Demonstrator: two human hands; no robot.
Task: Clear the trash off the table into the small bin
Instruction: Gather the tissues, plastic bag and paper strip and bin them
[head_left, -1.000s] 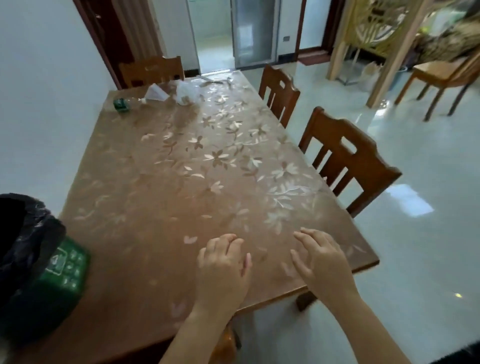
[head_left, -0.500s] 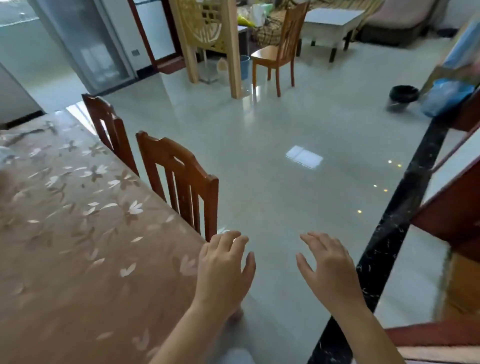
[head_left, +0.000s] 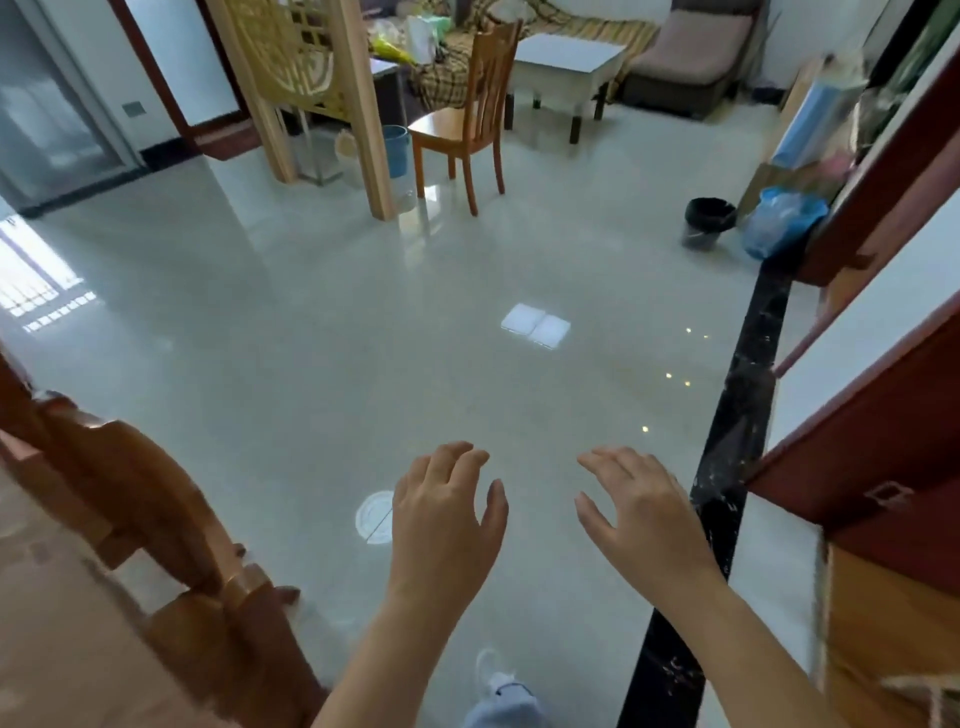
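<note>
Both hands hung empty over the glossy floor in the lower middle of the frame, palms down: the left hand (head_left: 447, 525) with fingers loosely spread and slightly curled, the right hand (head_left: 636, 514) likewise spread, neither touching anything. A blurred wooden chair back (head_left: 156, 519) filled the lower left, and only a sliver of the table (head_left: 47, 649) showed at the left edge; no trash on it could be seen from here. A small black-lined bin (head_left: 709, 223) stood on the floor in the upper right, just beside a blue plastic bag (head_left: 784, 221); whether this was the bin meant by the task could not be told. The view was aimed away from the table, so the step in hand looked like orienting or walking rather than grasping. To do it well, the person would likely need to decide quickly which bin to use, keep clear of the chair back at the left, and bring table and bin within easy reach of each other before picking anything up. The dark strip (head_left: 727, 467) running along the floor at right was worth stepping over with care.
</note>
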